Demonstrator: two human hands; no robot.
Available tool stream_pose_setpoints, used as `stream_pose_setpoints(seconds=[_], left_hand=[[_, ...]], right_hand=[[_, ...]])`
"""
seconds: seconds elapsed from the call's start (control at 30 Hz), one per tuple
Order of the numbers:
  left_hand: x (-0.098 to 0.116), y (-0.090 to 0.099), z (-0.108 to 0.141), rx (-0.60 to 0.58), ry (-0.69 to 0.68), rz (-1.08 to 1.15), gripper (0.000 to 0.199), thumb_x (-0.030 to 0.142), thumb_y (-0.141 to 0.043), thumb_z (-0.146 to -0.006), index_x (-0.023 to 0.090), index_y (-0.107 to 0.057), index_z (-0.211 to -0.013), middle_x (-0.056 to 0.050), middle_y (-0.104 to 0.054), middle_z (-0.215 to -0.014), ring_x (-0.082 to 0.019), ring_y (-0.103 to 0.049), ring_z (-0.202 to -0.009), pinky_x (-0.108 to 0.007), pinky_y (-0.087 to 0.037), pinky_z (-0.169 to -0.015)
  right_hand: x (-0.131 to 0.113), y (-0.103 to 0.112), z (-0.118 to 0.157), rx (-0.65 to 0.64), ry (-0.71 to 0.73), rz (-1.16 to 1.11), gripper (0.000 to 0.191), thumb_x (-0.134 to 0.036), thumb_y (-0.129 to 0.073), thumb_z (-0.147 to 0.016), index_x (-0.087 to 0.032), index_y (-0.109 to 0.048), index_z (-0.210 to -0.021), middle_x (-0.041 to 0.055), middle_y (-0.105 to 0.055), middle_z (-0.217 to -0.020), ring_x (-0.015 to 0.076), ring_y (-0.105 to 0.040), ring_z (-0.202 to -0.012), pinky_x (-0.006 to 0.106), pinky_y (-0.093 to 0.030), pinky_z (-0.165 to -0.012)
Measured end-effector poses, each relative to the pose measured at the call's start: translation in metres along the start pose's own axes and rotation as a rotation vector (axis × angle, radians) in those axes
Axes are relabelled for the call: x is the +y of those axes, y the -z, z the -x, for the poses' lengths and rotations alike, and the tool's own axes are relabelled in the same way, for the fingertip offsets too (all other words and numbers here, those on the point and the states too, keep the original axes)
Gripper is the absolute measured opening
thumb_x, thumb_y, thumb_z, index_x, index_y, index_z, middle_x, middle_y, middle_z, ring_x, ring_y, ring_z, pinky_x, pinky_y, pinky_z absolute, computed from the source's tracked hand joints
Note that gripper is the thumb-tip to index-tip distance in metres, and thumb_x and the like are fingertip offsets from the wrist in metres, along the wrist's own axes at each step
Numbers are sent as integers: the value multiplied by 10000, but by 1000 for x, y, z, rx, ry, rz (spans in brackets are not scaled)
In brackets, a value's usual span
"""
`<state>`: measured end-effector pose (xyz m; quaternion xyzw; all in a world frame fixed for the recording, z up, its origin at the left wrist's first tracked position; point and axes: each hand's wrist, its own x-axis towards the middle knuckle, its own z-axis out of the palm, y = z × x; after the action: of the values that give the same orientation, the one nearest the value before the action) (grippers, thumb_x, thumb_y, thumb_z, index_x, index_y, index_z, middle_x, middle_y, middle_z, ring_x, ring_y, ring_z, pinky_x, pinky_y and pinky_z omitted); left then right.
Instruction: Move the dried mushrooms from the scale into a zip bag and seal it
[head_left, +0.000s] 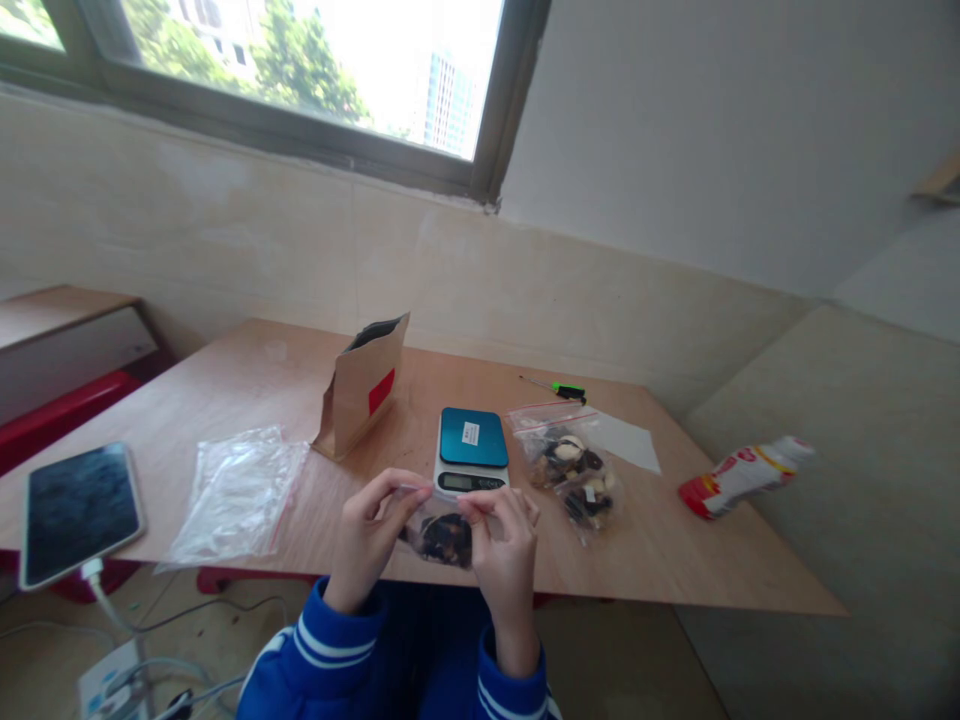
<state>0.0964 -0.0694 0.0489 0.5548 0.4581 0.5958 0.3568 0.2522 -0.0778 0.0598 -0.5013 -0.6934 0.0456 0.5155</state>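
Between my two hands hangs a small clear zip bag with dark dried pieces in it. My left hand pinches the bag's top edge at its left end. At the other end of that edge, my right hand pinches with thumb and fingers. Just beyond the bag stands a kitchen scale with a blue top and a small display. To the right of the scale lie filled zip bags holding dark and pale dried pieces.
A brown paper pouch stands open-topped left of the scale. Flat clear bags and a tablet on a charging cable lie further left. On the right are a screwdriver, white paper and a tilted red-and-white bottle.
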Motion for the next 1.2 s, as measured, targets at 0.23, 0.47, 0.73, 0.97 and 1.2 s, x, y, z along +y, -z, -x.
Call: stream_pose_setpoints(seconds=[0.23, 0.47, 0.73, 0.97, 1.2], left_hand=[[10, 3, 1, 14, -55, -72, 123, 288, -627, -821, 180, -673, -784, -9, -671, -754, -135, -625, -670, -232, -536, -620], [10, -1, 3, -21, -46, -73, 112, 274, -602, -842, 190, -661, -799, -8, -658, -771, -142, -625, -722, -234, -534, -645], [8, -4, 2, -171, -23, 26, 107, 283, -574, -868, 181, -604, -857, -17, -614, -828, -153, -639, -809, -242, -526, -682], [15, -2, 1, -234, -60, -48, 164, 322, -616, -835, 161, -620, -865, -25, -623, -777, -131, -613, -692, -219, -508, -598], [12, -2, -2, -127, -31, -74, 182, 352, -620, -826, 174, -642, -796, -26, -657, -743, -134, -622, -659, -209, -517, -546]], right_hand=[[-8, 3, -2, -107, -38, 0, 128, -238, -601, -878, -223, -608, -1006, -4, -640, -840, 183, -555, -852, 344, -311, -861], [-7, -4, -2, -33, 44, -16, 103, -254, -597, -891, -215, -610, -797, -11, -646, -779, 169, -565, -791, 324, -334, -801], [-7, -8, 1, 58, 42, 15, 138, -194, -550, -913, -212, -553, -777, -18, -595, -727, 163, -538, -735, 304, -345, -761], [-10, -9, 2, 44, 34, 3, 181, -123, -495, -909, -208, -520, -751, -6, -578, -731, 170, -520, -745, 311, -351, -750], [-17, -1, -2, -101, -6, -107, 71, -201, -530, -912, -210, -568, -853, 8, -618, -818, 174, -551, -813, 326, -364, -774]])
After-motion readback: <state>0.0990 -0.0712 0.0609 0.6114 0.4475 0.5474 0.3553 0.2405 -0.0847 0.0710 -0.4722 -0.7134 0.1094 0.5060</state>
